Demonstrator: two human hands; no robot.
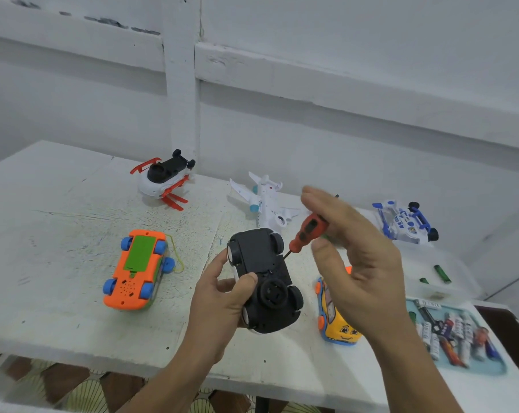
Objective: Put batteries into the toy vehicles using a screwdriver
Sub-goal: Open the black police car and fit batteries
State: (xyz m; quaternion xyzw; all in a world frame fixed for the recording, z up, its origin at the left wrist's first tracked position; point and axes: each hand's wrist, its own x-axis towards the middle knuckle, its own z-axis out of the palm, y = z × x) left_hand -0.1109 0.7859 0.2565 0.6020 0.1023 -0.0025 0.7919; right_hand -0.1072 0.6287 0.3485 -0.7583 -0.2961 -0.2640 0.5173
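The person is holding a toy car (264,278) upside down above the white table (58,204), with its black underside and wheels turned up. The left hand (222,296) is gripping it from the side, thumb curled over the chassis. The right hand (350,257) is pinching the handle of an orange screwdriver (307,231) between thumb and fingers. The shaft is slanting down to the car's edge beside a wheel, though blur is hiding whether the tip is actually seated in a screw. I reckon the battery cover is being worked on. The main risk is the tip skating off the screw, because the car is being held in mid-air rather than braced on the table. A slip could gouge the plastic or jab the left thumb. A loosened screw could also roll off and get lost on the floor. Green batteries (442,273) are lying well apart, off to the right.
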